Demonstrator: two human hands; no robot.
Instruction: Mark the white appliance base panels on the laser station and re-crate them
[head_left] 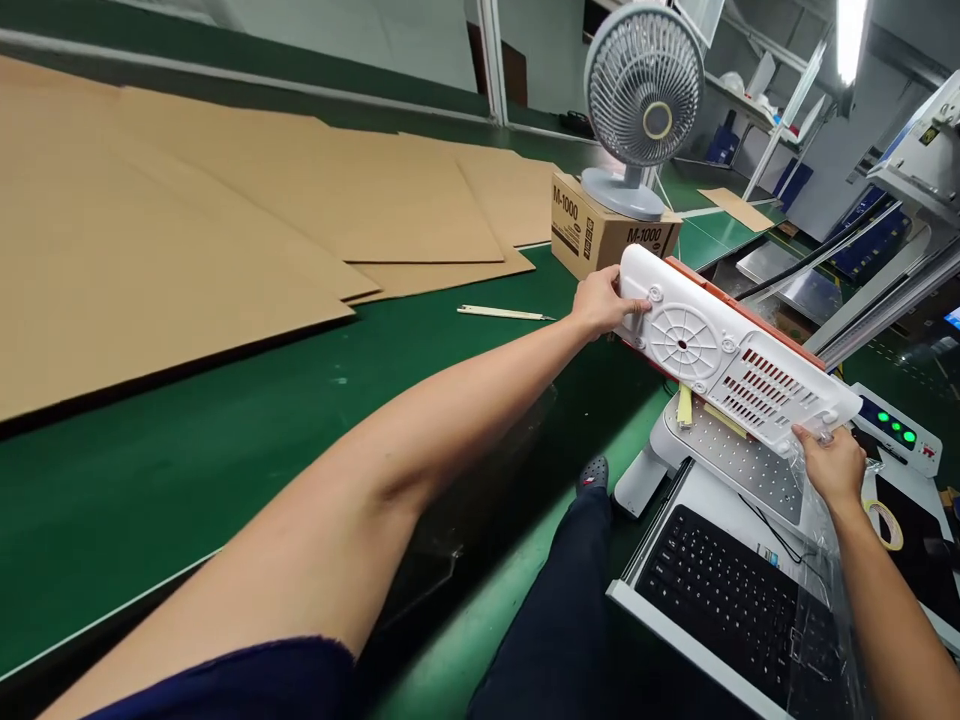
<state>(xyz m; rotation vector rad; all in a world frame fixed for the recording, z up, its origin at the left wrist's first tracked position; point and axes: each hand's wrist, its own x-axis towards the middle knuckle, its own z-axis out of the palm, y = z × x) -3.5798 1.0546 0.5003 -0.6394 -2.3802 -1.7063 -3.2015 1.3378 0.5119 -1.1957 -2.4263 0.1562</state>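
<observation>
A flat white appliance (731, 360) with an orange top edge is held tilted, its underside facing me, showing a round moulded disc and rows of vent slots. My left hand (604, 300) grips its upper left end. My right hand (832, 462) grips its lower right corner, where clear plastic film hangs down. The appliance hovers just above a white perforated platform (742, 462) with yellow tape strips on it.
A black keyboard (739, 590) lies on a pull-out tray below. A grey desk fan (641, 100) stands on an M-1000 carton (600, 235). Large cardboard sheets (187, 220) cover the green belt (225, 450). A thin stick (502, 313) lies on the belt. A panel with green lights (896, 430) sits right.
</observation>
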